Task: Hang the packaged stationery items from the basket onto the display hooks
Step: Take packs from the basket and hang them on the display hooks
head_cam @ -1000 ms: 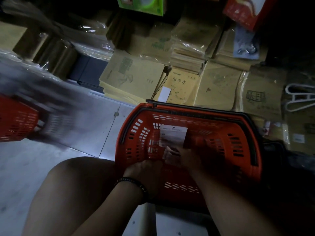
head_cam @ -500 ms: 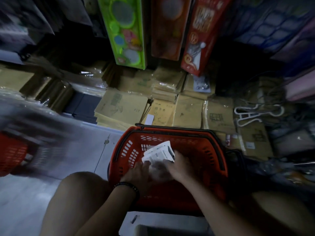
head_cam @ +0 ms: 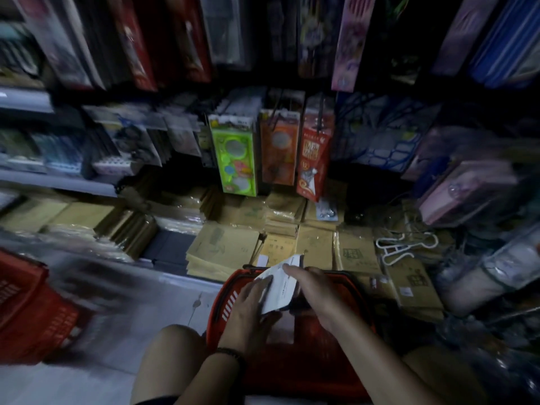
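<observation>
Stack of flat white packets, held just above the red slotted plastic basket: left hand laid on it with fingers straight and close together, thumb hidden; right hand curled round its right edge, forefinger stretched along the top. One packet is best separated and its hanging hole, not discernible here, turned upward before being lifted. Open room is judged to lie ahead and upward toward the hanging green carded pack, bounded below by stacked brown paper exercise books and at left by a second red basket.
</observation>
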`<control>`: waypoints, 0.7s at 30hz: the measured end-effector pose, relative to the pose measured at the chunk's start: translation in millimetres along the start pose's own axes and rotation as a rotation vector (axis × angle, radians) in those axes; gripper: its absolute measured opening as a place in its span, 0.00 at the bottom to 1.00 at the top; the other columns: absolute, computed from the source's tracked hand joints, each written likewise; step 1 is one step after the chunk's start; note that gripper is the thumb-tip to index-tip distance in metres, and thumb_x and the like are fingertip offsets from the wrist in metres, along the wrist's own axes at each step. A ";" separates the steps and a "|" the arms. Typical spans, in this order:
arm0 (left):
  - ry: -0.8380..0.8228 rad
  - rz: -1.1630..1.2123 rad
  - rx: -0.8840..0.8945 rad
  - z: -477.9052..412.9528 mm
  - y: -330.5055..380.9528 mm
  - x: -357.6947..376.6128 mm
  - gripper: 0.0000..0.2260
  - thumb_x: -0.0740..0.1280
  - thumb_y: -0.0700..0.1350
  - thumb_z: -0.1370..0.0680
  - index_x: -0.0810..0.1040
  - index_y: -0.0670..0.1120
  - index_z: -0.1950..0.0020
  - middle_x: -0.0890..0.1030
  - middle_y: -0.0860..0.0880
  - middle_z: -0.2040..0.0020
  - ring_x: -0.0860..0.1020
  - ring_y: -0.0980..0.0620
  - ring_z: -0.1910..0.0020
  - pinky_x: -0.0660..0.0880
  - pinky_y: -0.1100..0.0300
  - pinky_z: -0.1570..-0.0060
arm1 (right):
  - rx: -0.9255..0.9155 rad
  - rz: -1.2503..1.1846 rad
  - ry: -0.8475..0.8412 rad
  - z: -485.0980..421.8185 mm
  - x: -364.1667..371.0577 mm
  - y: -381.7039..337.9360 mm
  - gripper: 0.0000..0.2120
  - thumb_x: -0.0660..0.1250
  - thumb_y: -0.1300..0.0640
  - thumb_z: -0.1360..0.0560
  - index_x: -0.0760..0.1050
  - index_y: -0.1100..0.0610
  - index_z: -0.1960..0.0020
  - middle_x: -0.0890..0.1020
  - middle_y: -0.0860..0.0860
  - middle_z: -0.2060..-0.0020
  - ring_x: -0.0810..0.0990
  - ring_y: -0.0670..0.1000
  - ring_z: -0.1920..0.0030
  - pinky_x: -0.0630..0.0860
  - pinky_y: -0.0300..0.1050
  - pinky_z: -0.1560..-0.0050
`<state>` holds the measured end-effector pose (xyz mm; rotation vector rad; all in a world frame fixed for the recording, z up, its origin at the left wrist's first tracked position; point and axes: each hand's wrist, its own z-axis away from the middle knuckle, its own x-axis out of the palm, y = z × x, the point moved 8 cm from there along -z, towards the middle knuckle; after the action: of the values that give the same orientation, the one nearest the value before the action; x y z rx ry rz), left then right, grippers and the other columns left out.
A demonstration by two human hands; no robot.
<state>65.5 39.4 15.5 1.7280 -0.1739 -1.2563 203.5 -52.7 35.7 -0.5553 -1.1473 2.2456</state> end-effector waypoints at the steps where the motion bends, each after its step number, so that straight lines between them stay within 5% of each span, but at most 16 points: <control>1: 0.044 0.016 0.030 0.7 9.6 -10.0 0.31 0.73 0.47 0.22 0.66 0.59 0.22 0.71 0.57 0.25 0.69 0.59 0.26 0.70 0.59 0.27 | 0.000 -0.007 -0.024 7.5 0.8 -10.7 0.24 0.72 0.38 0.25 0.85 0.60 0.54 0.88 0.60 0.59 0.88 0.62 0.59 0.85 0.58 0.53; 4: 0.095 0.107 0.050 0.5 37.9 -39.0 0.28 0.70 0.44 0.20 0.69 0.62 0.22 0.76 0.63 0.28 0.74 0.62 0.29 0.74 0.61 0.31 | -0.090 0.003 -0.031 26.2 -2.0 -46.1 0.36 0.67 0.25 0.28 0.82 0.61 0.56 0.88 0.56 0.58 0.88 0.63 0.56 0.85 0.63 0.54; 6: 0.092 0.286 -0.008 -1.9 54.7 -58.1 0.25 0.72 0.43 0.19 0.73 0.62 0.26 0.81 0.65 0.33 0.78 0.65 0.33 0.76 0.63 0.34 | -0.228 0.052 0.003 43.9 -7.2 -71.9 0.31 0.64 0.27 0.26 0.83 0.56 0.52 0.88 0.54 0.58 0.88 0.59 0.58 0.84 0.59 0.54; 8: 0.063 0.512 -0.095 -6.4 68.1 -74.0 0.21 0.75 0.45 0.21 0.78 0.55 0.29 0.85 0.57 0.37 0.83 0.55 0.36 0.80 0.51 0.34 | -0.416 0.193 0.043 65.2 -13.5 -99.9 0.19 0.67 0.34 0.25 0.81 0.48 0.47 0.87 0.49 0.54 0.87 0.50 0.57 0.83 0.56 0.48; 10: 0.030 0.724 -0.169 -10.8 81.1 -89.5 0.21 0.79 0.49 0.26 0.82 0.53 0.34 0.87 0.48 0.39 0.84 0.44 0.37 0.79 0.40 0.35 | -0.625 0.401 0.059 89.9 -17.3 -129.2 0.16 0.73 0.45 0.25 0.76 0.42 0.38 0.80 0.43 0.45 0.81 0.41 0.49 0.79 0.35 0.47; 12: 0.022 0.886 -0.178 -16.3 96.6 -106.1 0.20 0.81 0.48 0.27 0.84 0.49 0.37 0.86 0.40 0.39 0.84 0.37 0.38 0.76 0.33 0.34 | -0.835 0.633 0.100 114.4 -19.9 -157.5 0.31 0.76 0.49 0.27 0.68 0.41 0.28 0.68 0.41 0.35 0.73 0.39 0.38 0.68 0.24 0.43; 16: -0.022 1.093 -0.187 -28.4 133.7 -140.6 0.21 0.75 0.38 0.23 0.78 0.40 0.30 0.82 0.33 0.35 0.81 0.29 0.36 0.73 0.24 0.36 | -1.065 0.945 0.133 147.2 -20.9 -202.8 0.46 0.78 0.43 0.31 0.58 0.39 0.20 0.50 0.40 0.21 0.52 0.46 0.21 0.61 0.44 0.25; 21: -0.021 1.076 -0.094 -40.2 186.6 -189.2 0.20 0.74 0.39 0.23 0.79 0.42 0.31 0.83 0.34 0.36 0.81 0.30 0.37 0.73 0.22 0.37 | -1.145 1.075 0.165 174.0 -31.9 -261.1 0.51 0.77 0.39 0.33 0.53 0.38 0.18 0.47 0.42 0.18 0.43 0.48 0.18 0.61 0.58 0.21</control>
<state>83.5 76.8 281.1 1.2096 -0.9017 -0.4587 201.1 -51.3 351.1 -2.1571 -2.3680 1.8880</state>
